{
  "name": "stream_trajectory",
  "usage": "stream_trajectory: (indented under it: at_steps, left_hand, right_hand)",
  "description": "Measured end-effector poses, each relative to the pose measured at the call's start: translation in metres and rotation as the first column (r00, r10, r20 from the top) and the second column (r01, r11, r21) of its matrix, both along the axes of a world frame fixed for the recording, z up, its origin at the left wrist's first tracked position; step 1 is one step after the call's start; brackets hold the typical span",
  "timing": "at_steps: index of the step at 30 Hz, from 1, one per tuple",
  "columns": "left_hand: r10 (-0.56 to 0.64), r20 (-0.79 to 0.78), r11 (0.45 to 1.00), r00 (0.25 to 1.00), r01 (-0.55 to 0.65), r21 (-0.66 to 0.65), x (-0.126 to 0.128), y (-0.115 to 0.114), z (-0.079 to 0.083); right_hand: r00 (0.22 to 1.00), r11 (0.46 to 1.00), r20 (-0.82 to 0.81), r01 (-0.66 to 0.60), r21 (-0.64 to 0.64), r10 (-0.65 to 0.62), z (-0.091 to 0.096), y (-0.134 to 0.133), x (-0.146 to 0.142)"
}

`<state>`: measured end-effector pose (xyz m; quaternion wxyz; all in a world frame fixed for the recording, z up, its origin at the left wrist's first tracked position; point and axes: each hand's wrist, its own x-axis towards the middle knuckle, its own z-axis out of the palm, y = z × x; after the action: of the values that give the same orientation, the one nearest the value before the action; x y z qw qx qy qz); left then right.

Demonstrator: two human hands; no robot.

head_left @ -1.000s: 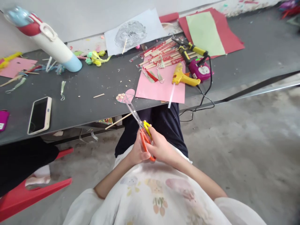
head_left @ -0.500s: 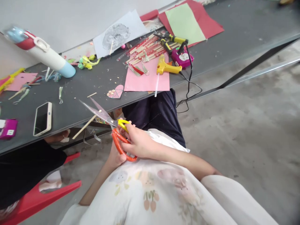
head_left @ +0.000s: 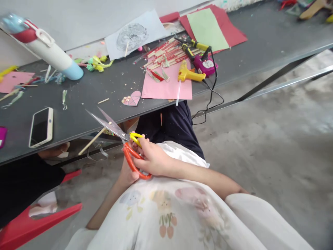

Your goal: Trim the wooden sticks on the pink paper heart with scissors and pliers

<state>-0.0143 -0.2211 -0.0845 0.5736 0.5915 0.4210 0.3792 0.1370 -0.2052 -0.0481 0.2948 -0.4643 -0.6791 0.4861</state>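
A pair of scissors with one orange and one yellow handle is in front of my lap, its blades parted and pointing up-left at the table edge. My right hand is closed on the handles, fingers through the loops. Below it, my left hand grips the orange handle, thumb near its lower end; the rest of its fingers are hidden. A thin wooden stick lies across between the blades, its lower end past the table edge. On the table nearby lie a short stick piece and a pink heart with small cut bits on it.
The dark table carries a phone, a bottle, a yellow glue gun on pink paper, red-wrapped sticks, pliers and a purple box. A cord hangs off its edge. Another person's dark sleeve and a red stool are at left.
The view has shifted slightly, so objects at the left sit further left and more of the table's right end shows. Hands, scissors and stick keep nearly the same pose.
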Motion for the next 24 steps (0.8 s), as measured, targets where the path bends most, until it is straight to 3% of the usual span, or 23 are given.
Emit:
stream_trajectory:
  at_steps: [4, 10, 24]
  left_hand:
    - [-0.069, 0.14, 0.998, 0.988, 0.07, -0.004, -0.006, 0.011, 0.014]
    - [-0.078, 0.179, 0.997, 0.981, 0.082, -0.014, -0.027, 0.037, 0.022]
    - [-0.025, 0.288, 0.988, 0.957, 0.068, -0.14, -0.104, 0.072, -0.019]
  right_hand:
    - [0.999, 1.0, -0.027, 0.026, -0.006, -0.027, 0.003, 0.007, -0.013]
    - [0.997, 0.993, -0.032, 0.064, -0.095, -0.068, 0.007, 0.026, -0.042]
    - [0.992, 0.976, 0.073, 0.114, -0.184, -0.102, -0.004, 0.07, -0.121]
